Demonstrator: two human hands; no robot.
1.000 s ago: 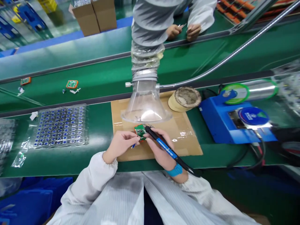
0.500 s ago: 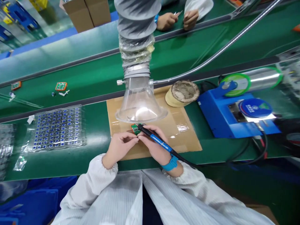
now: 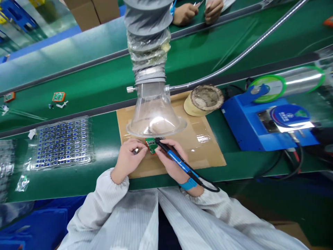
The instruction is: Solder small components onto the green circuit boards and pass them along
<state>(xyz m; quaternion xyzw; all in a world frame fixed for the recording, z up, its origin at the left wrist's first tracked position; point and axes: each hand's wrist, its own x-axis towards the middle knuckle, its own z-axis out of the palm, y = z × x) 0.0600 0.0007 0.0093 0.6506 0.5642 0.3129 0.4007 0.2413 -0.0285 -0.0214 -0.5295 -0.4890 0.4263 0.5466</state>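
A green circuit board with an orange edge (image 3: 151, 145) is between my hands, just below the clear fume hood (image 3: 156, 121). My right hand (image 3: 173, 163) is closed around a blue-and-black soldering iron (image 3: 179, 162); its thumb and fingers are also at the board's right edge. The iron's tip is hidden near the board. My left hand (image 3: 129, 159) is at the board's left side, fingers pinched, with a small silvery part (image 3: 136, 151) showing between them. Brown cardboard (image 3: 208, 152) lies under both hands.
A clear tray of small blue parts (image 3: 62, 142) lies at left. A cream pot (image 3: 195, 106) and a blue solder feeder (image 3: 244, 128) stand at right. Another board (image 3: 58, 97) rests on the green belt (image 3: 104, 80). Beyond, a co-worker's hands (image 3: 185, 14) hold something thin.
My left hand has drawn slightly left and up from my right thumb, uncovering more of the board. The silvery part now shows in its fingers. The view has shifted slightly.
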